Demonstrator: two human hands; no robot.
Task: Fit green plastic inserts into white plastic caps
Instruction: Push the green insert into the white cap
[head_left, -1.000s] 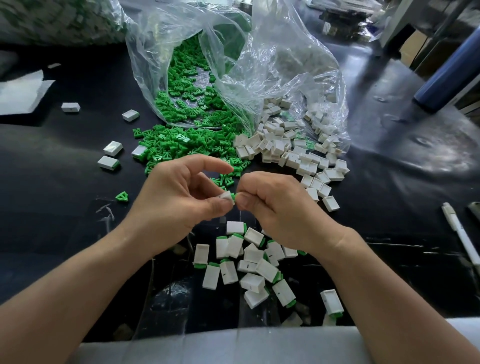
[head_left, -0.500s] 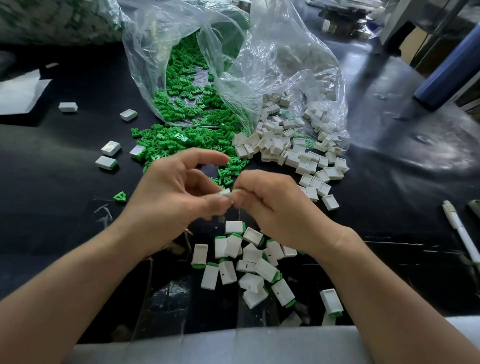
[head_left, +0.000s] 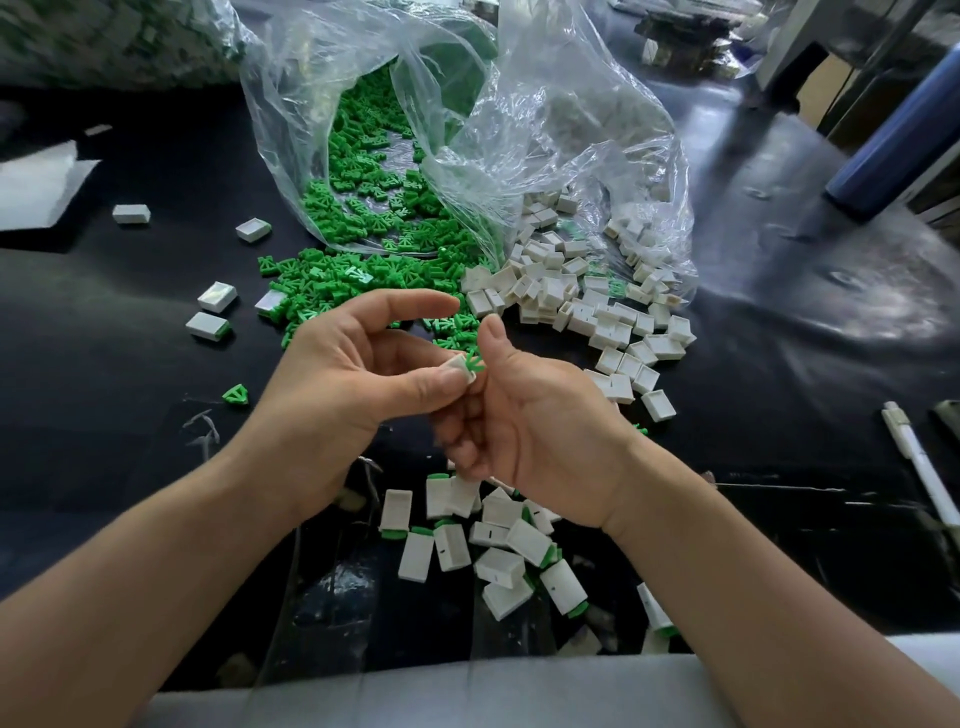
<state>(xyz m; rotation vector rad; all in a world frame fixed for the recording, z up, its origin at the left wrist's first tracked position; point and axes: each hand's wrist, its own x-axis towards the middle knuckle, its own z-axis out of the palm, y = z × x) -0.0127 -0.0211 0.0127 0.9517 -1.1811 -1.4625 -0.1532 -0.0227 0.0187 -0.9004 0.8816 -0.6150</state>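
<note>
- Black, glossy work surface (head_left: 104, 322) under a clear plastic bag (head_left: 545, 130), which spills loose green inserts (head_left: 363, 208) and loose white caps (head_left: 571, 296) toward the person.
- Left hand (head_left: 332, 395): the thumb and curled fingers pinch one white cap (head_left: 457, 370), and the index finger is held out straight above it.
- A green insert (head_left: 475, 361) sticks out of that cap's open end, so it looks started rather than seated.
- Right hand (head_left: 540, 431): it touches the left at the cap, thumb raised and fingers curled. Whether it grips the insert I cannot tell.
- Step in hand, as I judge it: pressing the insert home. Next it needs a straight push along the cap — the left-hand pinch must not slip.
- Finished pieces (head_left: 493, 540) lie just below the hands.
- No brand or readable writing. Some caps carry a small dark mark, too small to make out.
</note>
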